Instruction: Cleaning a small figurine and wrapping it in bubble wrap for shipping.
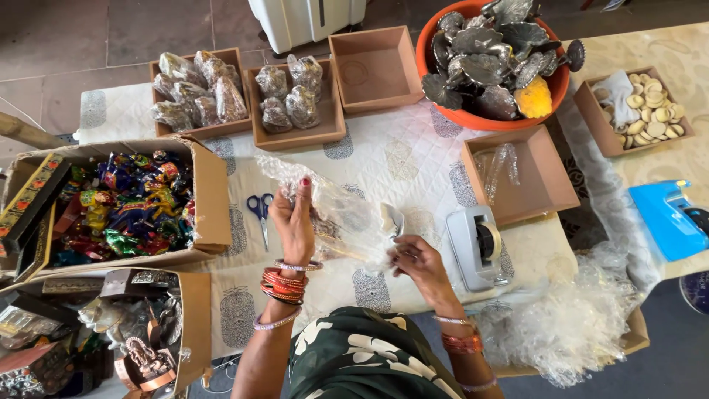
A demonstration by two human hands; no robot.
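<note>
hands: left grip (294, 222) and right grip (415, 260) pinch clear plastic bag (343, 218).

A clear plastic bag (336, 218) is held between both hands. Beyond them stand three brown boxes: two with wrapped pieces (198, 92) (294, 100), one empty (377, 68). Left of the hands sits a carton (207, 196) of bright foil-wrapped items. Loose clear bags (569, 325) lie to the right.
</note>
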